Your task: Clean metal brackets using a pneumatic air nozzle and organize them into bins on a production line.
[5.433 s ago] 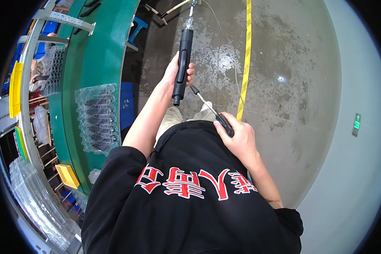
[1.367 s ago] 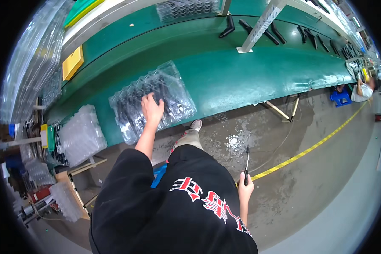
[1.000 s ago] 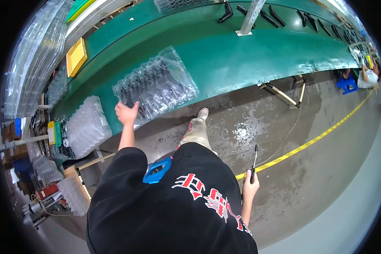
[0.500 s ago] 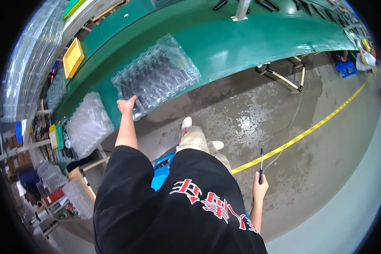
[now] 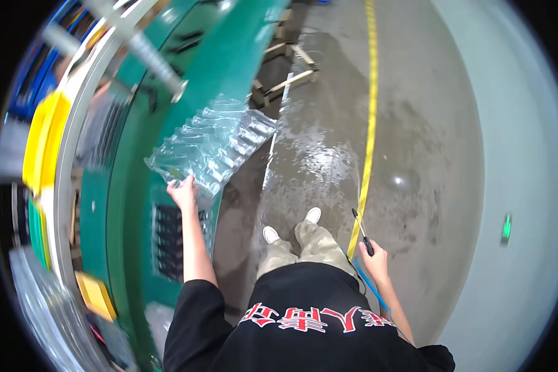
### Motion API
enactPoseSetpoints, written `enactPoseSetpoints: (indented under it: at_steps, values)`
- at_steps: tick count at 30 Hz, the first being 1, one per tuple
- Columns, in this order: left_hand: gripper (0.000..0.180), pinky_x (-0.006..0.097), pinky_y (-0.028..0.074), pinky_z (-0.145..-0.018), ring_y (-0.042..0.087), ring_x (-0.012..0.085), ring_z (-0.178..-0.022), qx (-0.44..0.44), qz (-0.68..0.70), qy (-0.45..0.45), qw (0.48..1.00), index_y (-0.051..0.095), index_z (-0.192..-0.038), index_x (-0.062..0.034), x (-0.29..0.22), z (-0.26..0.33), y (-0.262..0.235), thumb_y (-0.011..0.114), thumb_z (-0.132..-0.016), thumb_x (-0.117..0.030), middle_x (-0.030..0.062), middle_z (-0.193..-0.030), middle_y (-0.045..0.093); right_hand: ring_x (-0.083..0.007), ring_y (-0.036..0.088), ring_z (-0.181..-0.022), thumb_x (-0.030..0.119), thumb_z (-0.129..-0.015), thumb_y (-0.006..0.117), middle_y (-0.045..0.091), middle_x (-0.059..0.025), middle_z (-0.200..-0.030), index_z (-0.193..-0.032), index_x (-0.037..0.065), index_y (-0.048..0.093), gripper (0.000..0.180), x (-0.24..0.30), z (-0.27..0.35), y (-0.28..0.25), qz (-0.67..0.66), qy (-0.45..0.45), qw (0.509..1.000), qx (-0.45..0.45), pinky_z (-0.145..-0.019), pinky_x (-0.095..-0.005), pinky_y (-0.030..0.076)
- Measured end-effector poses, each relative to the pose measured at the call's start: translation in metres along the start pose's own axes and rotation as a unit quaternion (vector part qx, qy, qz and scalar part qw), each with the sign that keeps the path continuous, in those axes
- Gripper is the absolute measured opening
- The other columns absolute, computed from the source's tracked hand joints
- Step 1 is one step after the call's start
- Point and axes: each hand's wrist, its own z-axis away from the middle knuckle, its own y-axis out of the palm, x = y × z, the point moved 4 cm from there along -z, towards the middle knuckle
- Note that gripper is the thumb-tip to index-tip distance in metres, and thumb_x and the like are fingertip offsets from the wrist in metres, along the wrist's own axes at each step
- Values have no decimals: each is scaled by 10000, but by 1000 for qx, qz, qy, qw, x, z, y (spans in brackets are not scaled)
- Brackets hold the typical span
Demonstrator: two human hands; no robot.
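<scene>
My left hand (image 5: 183, 191) pinches the near corner of a clear ribbed plastic tray (image 5: 220, 146), which is tilted over the green bench. Its pockets look see-through, with nothing dark in them. Close below that hand, another clear tray filled with a row of black parts (image 5: 170, 242) lies on the green bench (image 5: 130, 248). Out to the right, above the floor, my right hand (image 5: 376, 261) is closed round the black handle of a screwdriver-like tool (image 5: 367, 244). Its thin metal shaft and dark tip point up and left.
Yellow bins (image 5: 46, 142) and a shallow yellow tray (image 5: 95, 296) stand at the left. A metal post (image 5: 155, 65) rises from the bench. Wooden frame legs (image 5: 291, 80) jut out over the wet floor (image 5: 322, 155), where yellow tape (image 5: 371, 111) runs lengthwise.
My view has turned to the right. The clear tray in my left hand has lifted off, and the tray of black parts now shows uncovered. The tool stays in my right hand.
</scene>
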Motion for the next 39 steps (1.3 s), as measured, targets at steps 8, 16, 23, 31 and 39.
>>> enactPoseSetpoints:
  at_steps: [8, 16, 23, 31, 39]
  values:
    - [731, 285, 528, -680, 640, 201, -741, 266, -79, 236, 931, 336, -1277, 21, -156, 150, 350, 745, -704, -175, 136, -900, 636, -234, 552, -577, 316, -891, 650, 646, -115, -685, -979, -11, 680, 340, -87, 105, 2, -126, 149, 969, -154, -577, -346, 455]
    - [742, 333, 509, -697, 666, 207, -728, 344, -91, 575, 737, 364, -1309, -33, -260, 448, 513, 720, -696, -251, 17, -868, 685, -226, 555, -588, 303, -894, 659, 653, -107, -695, -980, -11, 679, 325, -146, 123, -10, -258, 186, 904, -288, -585, -339, 458]
    - [694, 363, 504, -623, 633, 257, -681, 348, -33, 765, 541, 373, -1332, -76, -286, 663, 546, 691, -724, -180, 66, -867, 640, -214, 570, -618, 281, -895, 662, 676, -103, -735, -994, -13, 675, 311, -190, 97, -35, -335, 173, 860, -343, -607, -322, 469]
    - [751, 392, 503, -557, 630, 274, -650, 312, -310, 745, 502, 375, -1346, -85, -268, 762, 545, 722, -681, -110, 54, -872, 633, -220, 597, -660, 249, -906, 654, 709, -116, -821, -1082, -9, 677, 313, -221, 80, -48, -355, 159, 870, -304, -654, -321, 493]
    - [651, 325, 458, -494, 599, 222, -554, 379, 226, 673, 594, 453, -1204, -67, -180, 801, 514, 621, -575, -32, -2, -744, 624, -101, 492, -525, 258, -949, 617, 557, -5, -617, -1054, 31, 700, 264, -233, 63, -45, -362, 146, 892, -226, -510, -246, 407]
